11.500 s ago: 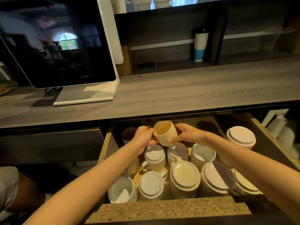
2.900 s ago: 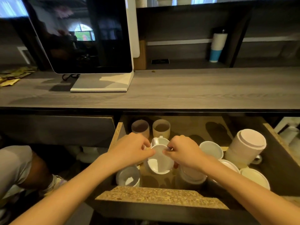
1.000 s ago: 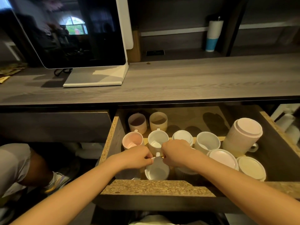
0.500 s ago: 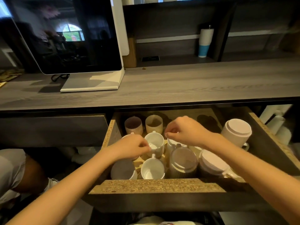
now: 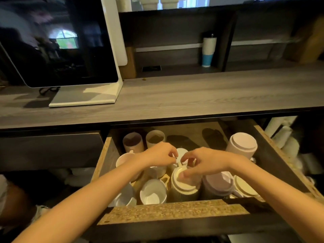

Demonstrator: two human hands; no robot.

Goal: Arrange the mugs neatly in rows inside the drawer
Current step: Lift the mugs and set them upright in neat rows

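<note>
Head view: right hand [image 5: 204,161] touches upside-down mug [image 5: 184,185], base upward.

The mugs [image 5: 153,191] look glazed and glossy. The drawer [image 5: 168,210] edge is rough chipboard. The table [image 5: 175,95] shows matt grey woodgrain.

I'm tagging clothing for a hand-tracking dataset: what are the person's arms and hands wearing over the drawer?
Nothing that shows. The left hand and right hand are bare: no gloves, rings, watch or bands visible. Both forearms are bare to the picture's edge, with no sleeves in view.
</note>
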